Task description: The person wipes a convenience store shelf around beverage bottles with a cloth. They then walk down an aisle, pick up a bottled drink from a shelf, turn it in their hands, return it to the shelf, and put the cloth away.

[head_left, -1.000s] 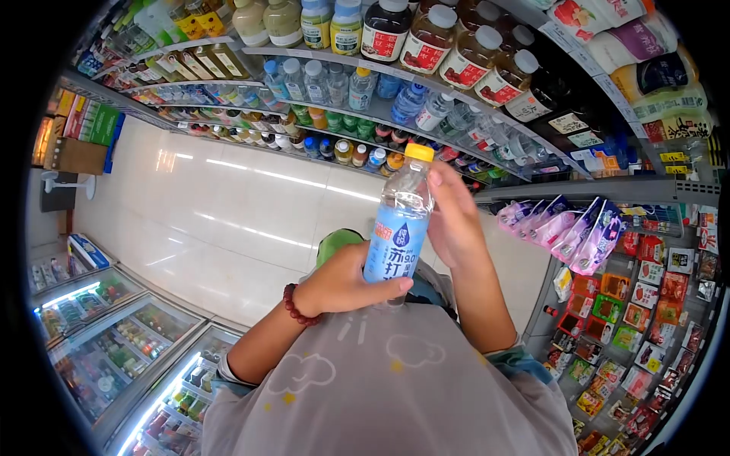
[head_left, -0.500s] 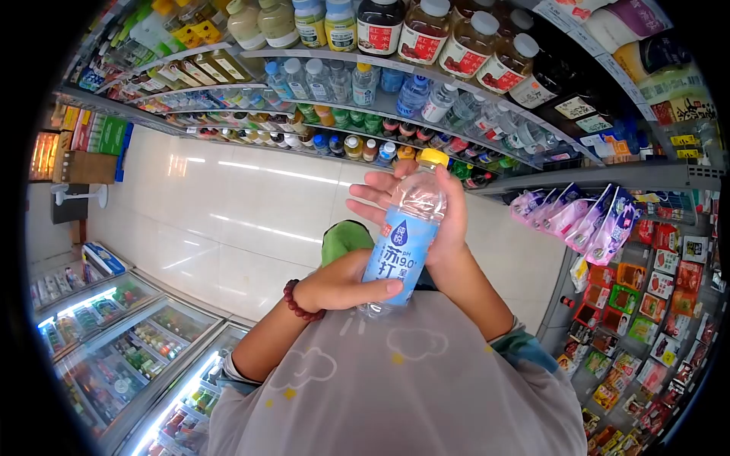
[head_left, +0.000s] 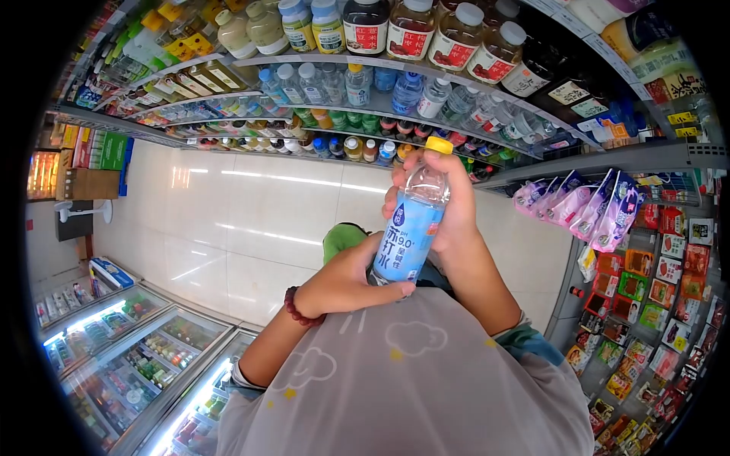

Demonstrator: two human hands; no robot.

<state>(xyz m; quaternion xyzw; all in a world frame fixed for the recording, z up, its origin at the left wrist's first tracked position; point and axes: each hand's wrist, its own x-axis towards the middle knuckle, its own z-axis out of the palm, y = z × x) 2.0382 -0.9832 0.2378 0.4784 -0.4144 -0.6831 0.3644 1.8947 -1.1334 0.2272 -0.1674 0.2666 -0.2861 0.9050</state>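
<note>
Right hand, spread open a moment ago, now curls around the bottle just below its yellow cap; the left hand clasps the lower part.

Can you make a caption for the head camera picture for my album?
Left hand low, right hand high on a yellow-capped bottle, with stocked shelves beyond.

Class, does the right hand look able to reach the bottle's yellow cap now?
Probably yes: the right hand is around the upper part of the blue-labelled bottle, close by the yellow cap, whose top is uncovered; the left hand holds the lower part.
</note>
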